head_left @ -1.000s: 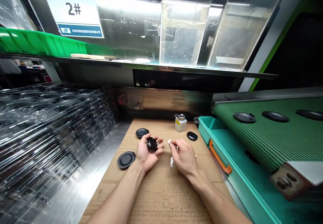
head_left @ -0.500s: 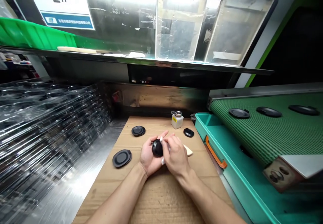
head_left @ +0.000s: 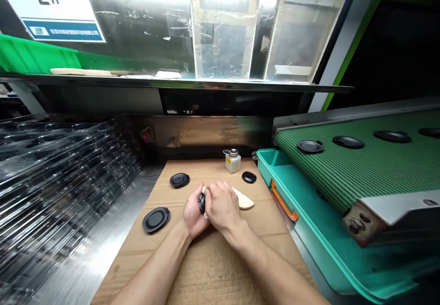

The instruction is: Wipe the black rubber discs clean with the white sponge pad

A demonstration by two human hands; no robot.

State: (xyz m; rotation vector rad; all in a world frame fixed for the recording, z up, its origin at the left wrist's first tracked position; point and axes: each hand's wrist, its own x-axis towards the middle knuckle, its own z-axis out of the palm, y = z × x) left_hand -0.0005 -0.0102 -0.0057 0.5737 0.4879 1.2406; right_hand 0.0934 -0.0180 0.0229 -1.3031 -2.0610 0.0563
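Two hands: the left hand [head_left: 193, 214] and the right hand [head_left: 222, 206] are pressed close together just above the middle of the cardboard sheet [head_left: 220, 273], with no open gap between them.

Left hand: palm up and narrowly cupped, its fingers curled around a black round part [head_left: 201, 202].

Right hand: palm down over the left hand, narrowly closed on a white wipe [head_left: 204, 189], which it presses against the black round part.

Black round part: held between both hands, mostly hidden, with only a dark edge showing.

Beside the right hand: a cream pad [head_left: 244, 202] lies on the cardboard, touching or running under the fingers.

Ahead of the hands: a flat black disc [head_left: 179, 180] lies ahead and to the left, a small black cap [head_left: 249, 177] ahead and to the right, and a white dispenser bottle [head_left: 233, 163] with a metal top lies between them, farther on.

Left of the left hand: a larger black oval disc [head_left: 156, 219] lies near it on the cardboard.

Right of the right hand: a teal tray [head_left: 266, 158] with an orange handle [head_left: 283, 201] stands well apart, below a green mesh conveyor belt [head_left: 360, 172] carrying black discs [head_left: 310, 146].

Far left: stacked clear plastic trays [head_left: 51, 181].
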